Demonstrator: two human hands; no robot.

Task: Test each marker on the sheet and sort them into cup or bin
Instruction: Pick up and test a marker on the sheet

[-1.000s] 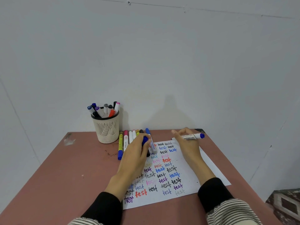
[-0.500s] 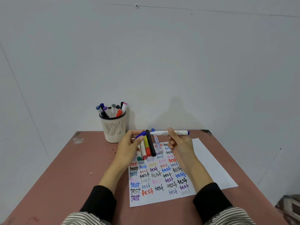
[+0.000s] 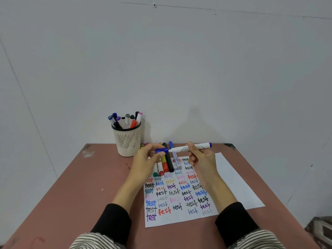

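Note:
My right hand holds a white marker with a blue end level above the table. My left hand pinches its blue cap, which sits on the marker's tip. Under my hands lies the white sheet, covered with coloured "test" words. A row of several markers lies at the sheet's far edge, partly hidden by my left hand. The cream mesh cup stands at the back left with several markers upright in it. No bin is in view.
The reddish-brown table stands against a pale grey wall. Its right edge drops off beside a patterned floor. My black sleeves with striped cuffs fill the near edge.
The blue cap in my left hand has come up from the marker row and met the tip of the marker, which my right hand lifted and turned level. The camera shifted.

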